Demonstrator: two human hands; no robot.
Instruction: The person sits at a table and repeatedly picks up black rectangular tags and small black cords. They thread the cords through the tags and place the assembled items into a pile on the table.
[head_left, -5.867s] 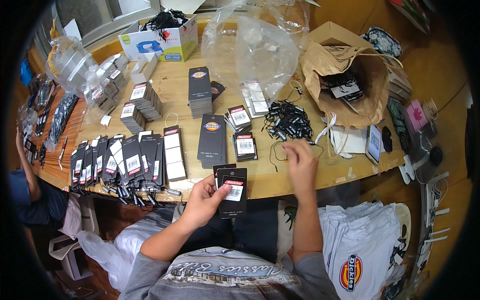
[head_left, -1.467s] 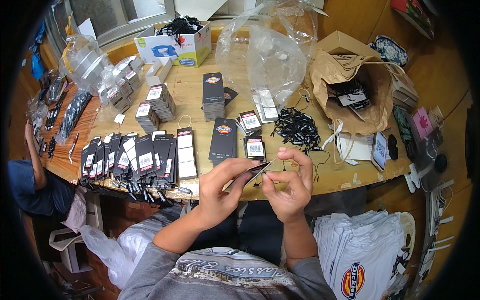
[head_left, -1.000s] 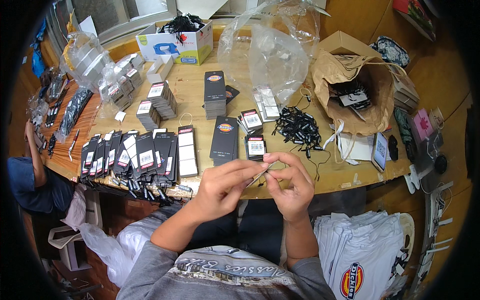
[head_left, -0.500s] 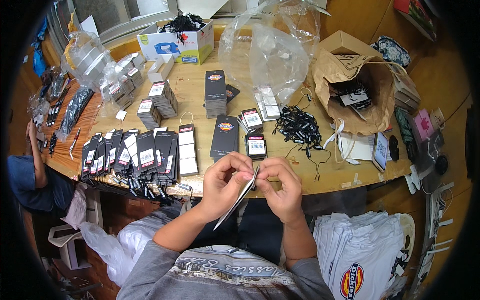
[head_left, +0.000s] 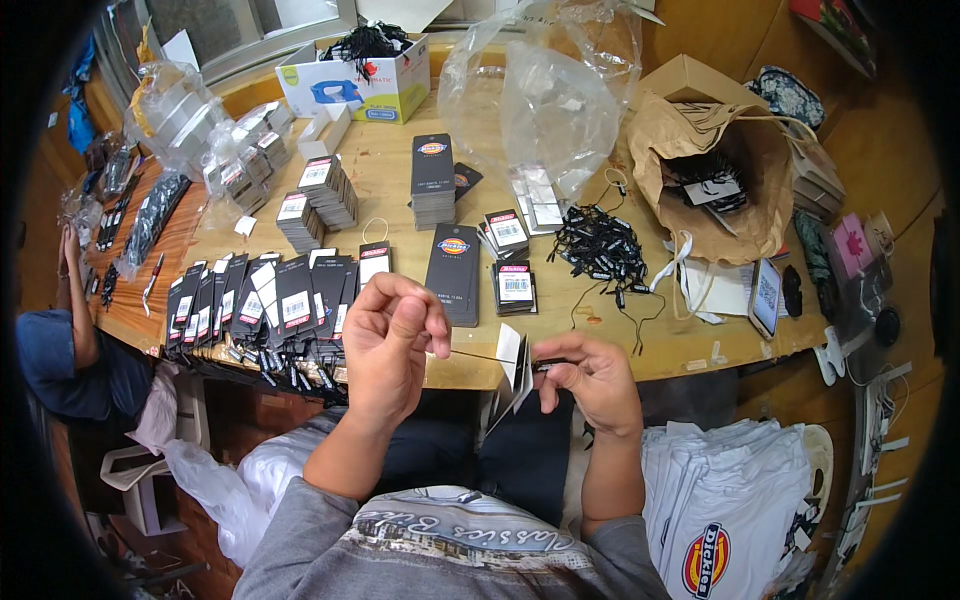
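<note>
My left hand (head_left: 385, 345) pinches one end of a thin dark string (head_left: 475, 355), pulled out sideways. Strung on it between my hands are white and dark cardboard hang tags (head_left: 513, 372), standing edge-on and slightly fanned. My right hand (head_left: 592, 385) is closed on the string's small black plastic fastener (head_left: 546, 365), just right of the tags. Beyond my hands, a stack of black hang tags (head_left: 453, 275) and a smaller stack of white-labelled tags (head_left: 514, 286) lie on the table. Finished-looking tags with strings (head_left: 290, 300) overlap in a row at the left front edge.
A heap of black strings (head_left: 598, 245) lies right of the stacks, near an open paper bag (head_left: 680, 225) and a phone (head_left: 765, 298). Taller tag stacks (head_left: 432, 185) stand farther back. Folded white shirts (head_left: 725, 500) are low on the right; another person (head_left: 80, 350) sits at left.
My hands have moved apart, the left one leftward and the right one rightward. The string now stretches from the tags to my left hand, and the tags hang between the hands.
</note>
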